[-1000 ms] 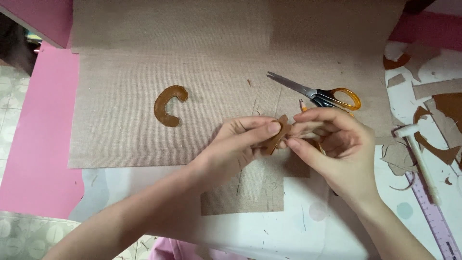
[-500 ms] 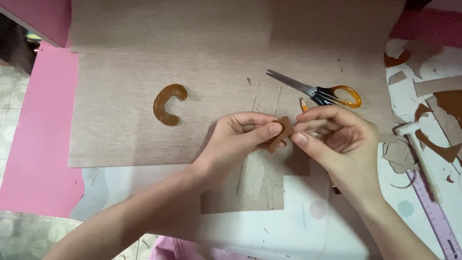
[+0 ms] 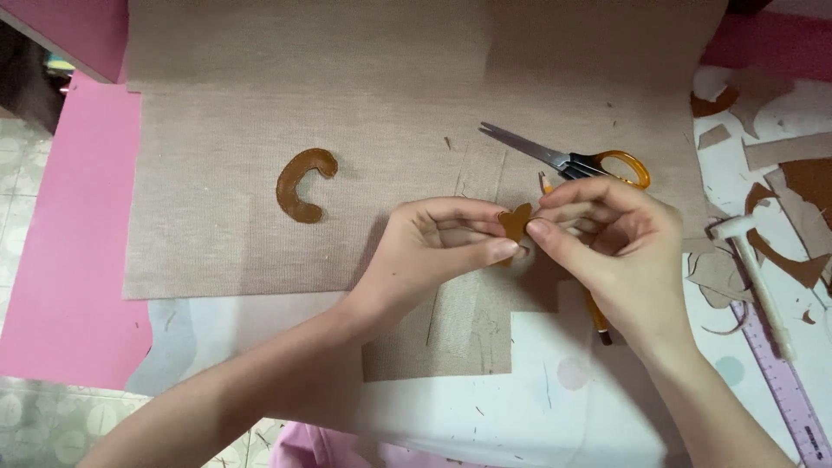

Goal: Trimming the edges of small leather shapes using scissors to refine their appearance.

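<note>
Over beige fabric (image 3: 260, 251), left hand (image 3: 433, 247), right hand (image 3: 615, 238) pinch brown cutout (image 3: 515, 223).

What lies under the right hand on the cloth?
Under the right hand a pencil runs, its tip and dark end showing either side. Its middle is covered. Scissors lie just beyond, on the cloth.

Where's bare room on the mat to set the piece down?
Free: the cloth mat left of and below the brown C-shaped piece, and the strip above the scissors. Crowded: the right edge, with paper scraps, a white tool and a ruler. Both hands pinch the small brown cutout.
</note>
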